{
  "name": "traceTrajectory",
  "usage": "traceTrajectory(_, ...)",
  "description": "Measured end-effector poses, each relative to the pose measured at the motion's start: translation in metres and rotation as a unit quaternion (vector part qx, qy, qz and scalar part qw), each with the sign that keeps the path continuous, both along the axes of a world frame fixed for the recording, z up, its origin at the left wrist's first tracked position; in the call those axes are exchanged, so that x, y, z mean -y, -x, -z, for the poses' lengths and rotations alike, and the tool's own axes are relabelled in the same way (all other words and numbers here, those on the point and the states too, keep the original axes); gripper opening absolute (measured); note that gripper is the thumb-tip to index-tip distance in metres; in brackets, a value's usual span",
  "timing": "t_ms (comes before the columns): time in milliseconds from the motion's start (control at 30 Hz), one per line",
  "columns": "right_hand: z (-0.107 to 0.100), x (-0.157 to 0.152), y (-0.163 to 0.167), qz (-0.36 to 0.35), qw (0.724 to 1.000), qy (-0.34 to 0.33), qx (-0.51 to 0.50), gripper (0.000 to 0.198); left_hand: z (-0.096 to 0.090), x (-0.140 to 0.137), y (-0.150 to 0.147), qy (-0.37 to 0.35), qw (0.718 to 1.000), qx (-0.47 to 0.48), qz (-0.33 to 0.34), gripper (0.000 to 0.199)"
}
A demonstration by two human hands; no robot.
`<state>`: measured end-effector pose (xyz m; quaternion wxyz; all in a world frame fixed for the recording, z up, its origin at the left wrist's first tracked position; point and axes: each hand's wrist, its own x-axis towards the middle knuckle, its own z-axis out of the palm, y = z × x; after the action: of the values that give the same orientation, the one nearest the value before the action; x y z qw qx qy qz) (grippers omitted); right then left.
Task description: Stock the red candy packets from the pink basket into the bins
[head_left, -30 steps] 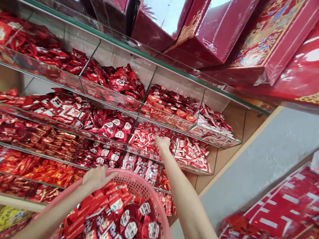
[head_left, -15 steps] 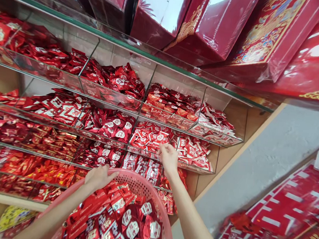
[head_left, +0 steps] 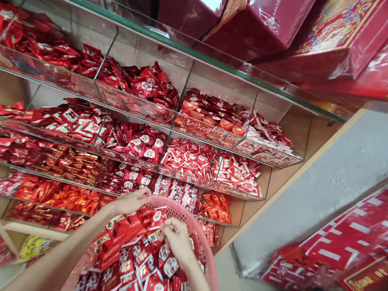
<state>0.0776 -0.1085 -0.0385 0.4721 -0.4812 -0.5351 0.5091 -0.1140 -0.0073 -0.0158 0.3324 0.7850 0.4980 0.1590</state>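
Note:
A pink perforated plastic basket (head_left: 214,275) full of small red candy packets (head_left: 127,265) is in front of me at the bottom of the view. My left hand (head_left: 133,201) is closed on its far rim, with the fingertips partly hidden. Over the contents, my right hand (head_left: 175,236) has thumb and fingers pinched together. A red packet with a white emblem (head_left: 159,216) is at those fingertips, just above the other packets.
Glass-fronted shelf compartments (head_left: 133,98) hold piles of red packets in several tiers. Large dark red gift boxes (head_left: 253,27) stand on the glass shelf (head_left: 176,43) above. A grey wall (head_left: 298,206) and red wrapped goods (head_left: 346,233) are at the right.
My right hand has come down from the shelf compartment to above the basket, a packet now at its fingertips. My left hand has shifted slightly right along the rim.

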Motion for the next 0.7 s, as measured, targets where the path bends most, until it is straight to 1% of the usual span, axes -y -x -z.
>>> traceTrajectory(133, 0.007, 0.002, 0.002, -0.019, 1.000, 0.013, 0.013, 0.009, 0.001, 0.000, 0.002, 0.022, 0.996, 0.060, 0.065, 0.053)
traceTrajectory(200, 0.009, 0.003, 0.002, -0.026, 0.999, 0.019, 0.015, 0.009, -0.003, 0.002, 0.003, 0.040, 0.991, 0.079, 0.099, 0.051)
traceTrajectory(300, 0.009, 0.004, 0.004, -0.037, 0.999, 0.027, 0.014, 0.009, -0.011, 0.007, 0.004, 0.068, 0.984, 0.108, 0.124, 0.043)
traceTrajectory(367, 0.007, 0.005, 0.005, -0.050, 0.998, 0.031, 0.013, 0.009, -0.016, 0.009, 0.004, 0.080, 0.982, 0.117, 0.121, 0.039)
traceTrajectory(500, 0.003, 0.005, 0.009, -0.080, 0.996, 0.022, 0.017, 0.009, -0.020, 0.009, 0.005, 0.084, 0.987, 0.095, 0.096, 0.035)
traceTrajectory(700, 0.005, -0.002, 0.011, -0.077, 0.997, 0.013, 0.017, 0.009, -0.013, 0.006, 0.008, 0.079, 0.985, 0.120, 0.094, 0.030)
